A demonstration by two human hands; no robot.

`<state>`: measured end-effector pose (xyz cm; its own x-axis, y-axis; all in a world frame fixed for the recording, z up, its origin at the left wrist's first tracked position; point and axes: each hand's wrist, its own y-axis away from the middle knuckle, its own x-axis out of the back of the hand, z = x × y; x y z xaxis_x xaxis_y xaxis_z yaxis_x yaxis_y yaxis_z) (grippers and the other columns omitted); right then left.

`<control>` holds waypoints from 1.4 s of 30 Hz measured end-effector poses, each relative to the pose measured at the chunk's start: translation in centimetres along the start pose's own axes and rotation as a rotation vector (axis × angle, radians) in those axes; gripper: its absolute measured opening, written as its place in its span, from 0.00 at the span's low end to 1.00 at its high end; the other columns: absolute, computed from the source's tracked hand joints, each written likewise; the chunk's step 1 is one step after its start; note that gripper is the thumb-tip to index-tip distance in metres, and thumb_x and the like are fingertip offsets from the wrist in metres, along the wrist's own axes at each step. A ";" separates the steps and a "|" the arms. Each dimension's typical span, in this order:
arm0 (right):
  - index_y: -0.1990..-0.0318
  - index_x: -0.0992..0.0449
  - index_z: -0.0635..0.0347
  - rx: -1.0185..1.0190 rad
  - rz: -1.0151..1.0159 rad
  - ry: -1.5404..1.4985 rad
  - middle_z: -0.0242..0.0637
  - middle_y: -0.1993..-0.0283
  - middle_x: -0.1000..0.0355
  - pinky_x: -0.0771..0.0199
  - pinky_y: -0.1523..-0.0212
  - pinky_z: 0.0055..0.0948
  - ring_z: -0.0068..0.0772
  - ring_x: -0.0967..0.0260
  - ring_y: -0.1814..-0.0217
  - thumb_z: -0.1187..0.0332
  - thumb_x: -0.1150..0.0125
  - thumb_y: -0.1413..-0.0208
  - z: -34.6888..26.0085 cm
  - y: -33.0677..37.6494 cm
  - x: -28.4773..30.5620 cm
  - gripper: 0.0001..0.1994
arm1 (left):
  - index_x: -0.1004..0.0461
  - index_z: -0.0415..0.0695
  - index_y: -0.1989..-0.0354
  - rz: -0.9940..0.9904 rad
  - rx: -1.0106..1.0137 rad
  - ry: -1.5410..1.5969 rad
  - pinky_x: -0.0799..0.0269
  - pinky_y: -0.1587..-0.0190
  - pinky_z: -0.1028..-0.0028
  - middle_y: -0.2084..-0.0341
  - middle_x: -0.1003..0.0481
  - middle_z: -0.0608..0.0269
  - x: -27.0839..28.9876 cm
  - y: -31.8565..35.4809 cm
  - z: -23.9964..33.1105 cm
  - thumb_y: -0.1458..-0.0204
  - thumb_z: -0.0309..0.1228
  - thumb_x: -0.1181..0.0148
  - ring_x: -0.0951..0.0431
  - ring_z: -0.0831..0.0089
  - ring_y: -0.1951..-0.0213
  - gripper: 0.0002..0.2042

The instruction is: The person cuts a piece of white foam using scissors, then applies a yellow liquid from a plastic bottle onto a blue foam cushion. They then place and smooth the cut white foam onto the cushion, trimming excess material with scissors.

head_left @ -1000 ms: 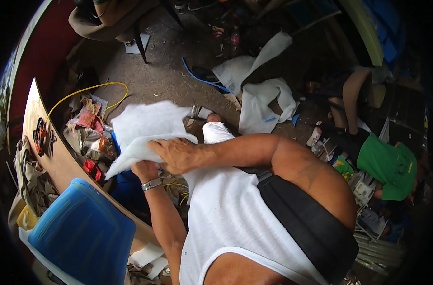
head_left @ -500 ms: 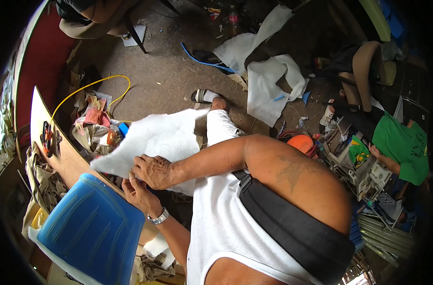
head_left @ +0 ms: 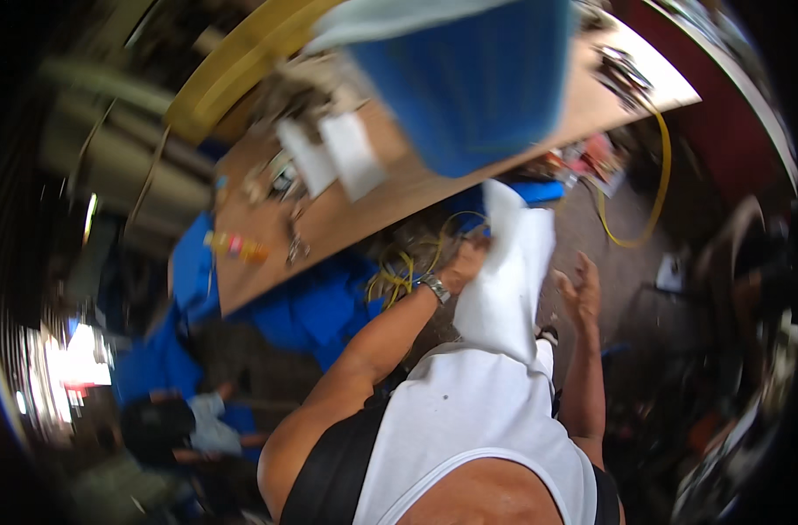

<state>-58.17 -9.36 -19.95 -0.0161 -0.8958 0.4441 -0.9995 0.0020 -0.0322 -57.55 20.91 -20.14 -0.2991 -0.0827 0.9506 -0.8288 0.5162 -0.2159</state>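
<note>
A folded piece of white batting (head_left: 508, 280) hangs in front of my shirt, below the table's edge. My left hand (head_left: 462, 265), with a metal-band watch on the wrist, is closed on the batting's left edge. Apart from it, to the right, my right hand (head_left: 580, 290) is raised with its fingers spread, holding nothing. Above both hands, a blue upholstered seat piece (head_left: 469, 96) with a white padded edge lies on the wooden table (head_left: 346, 227); it is blurred by motion.
Scissors (head_left: 297, 245), a bottle with yellow contents (head_left: 235, 246) and white scraps (head_left: 351, 153) lie on the table. Blue material (head_left: 303, 306) sits below its edge. A yellow hose (head_left: 662, 179) curves at right. Another person (head_left: 189, 429) is at lower left.
My view has swung left, bringing the table across the top. My right hand has come off the batting and opened; my left hand still grips it, now folded and hanging.
</note>
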 end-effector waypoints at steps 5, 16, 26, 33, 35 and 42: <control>0.34 0.36 0.59 -0.070 -0.297 0.057 0.50 0.38 0.31 0.28 0.44 0.38 0.44 0.29 0.42 0.64 0.34 0.42 2.8 -4.8 -2.6 0.30 | 0.28 0.41 0.41 -0.812 0.320 1.123 0.29 0.45 0.64 0.53 0.22 0.45 3.4 14.2 -1.7 0.57 0.52 0.28 0.22 0.58 0.50 0.37; 0.50 0.23 0.68 -0.177 -0.690 0.031 0.44 0.58 0.21 0.26 0.56 0.32 0.36 0.23 0.59 0.66 0.38 0.40 5.4 -2.7 -7.5 0.16 | 0.26 0.41 0.47 0.571 0.759 1.658 0.27 0.47 0.68 0.53 0.23 0.65 30.0 18.1 -23.3 0.39 0.31 0.42 0.24 0.74 0.52 0.13; 0.57 0.20 0.62 -0.734 -0.201 0.189 0.49 0.59 0.21 0.27 0.52 0.41 0.47 0.23 0.55 0.50 0.39 0.45 7.8 12.3 -11.6 0.22 | 0.29 0.38 0.44 0.317 1.128 0.921 0.30 0.45 0.71 0.51 0.24 0.62 15.2 3.6 -63.9 0.42 0.32 0.39 0.25 0.70 0.51 0.19; 0.54 0.20 0.59 -1.358 0.260 0.043 0.50 0.51 0.23 0.27 0.46 0.44 0.51 0.25 0.47 0.53 0.39 0.46 6.7 32.1 -17.1 0.19 | 0.28 0.38 0.47 0.182 0.575 0.696 0.29 0.50 0.72 0.55 0.23 0.62 -2.1 -3.3 -45.8 0.41 0.30 0.40 0.24 0.72 0.56 0.16; 0.57 0.19 0.58 -1.472 0.347 -0.018 0.50 0.53 0.22 0.26 0.47 0.45 0.51 0.24 0.49 0.54 0.40 0.46 7.5 36.7 -20.8 0.18 | 0.28 0.38 0.48 -0.103 0.440 0.801 0.29 0.52 0.72 0.56 0.22 0.62 -5.1 0.8 -36.0 0.41 0.30 0.41 0.23 0.72 0.57 0.15; 0.42 0.28 0.66 -1.710 0.328 -0.416 0.59 0.39 0.32 0.31 0.37 0.47 0.58 0.33 0.36 0.59 0.42 0.44 8.7 48.1 -31.9 0.25 | 0.27 0.39 0.50 -1.312 -0.179 0.888 0.27 0.57 0.73 0.60 0.22 0.62 -4.2 12.4 -10.8 0.40 0.29 0.42 0.23 0.73 0.62 0.12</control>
<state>-105.53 15.50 -43.44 -0.4624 -0.8058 0.3700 0.1226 0.3552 0.9267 -61.49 36.91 -24.38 0.9567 -0.0628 0.2843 -0.1956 0.5847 0.7873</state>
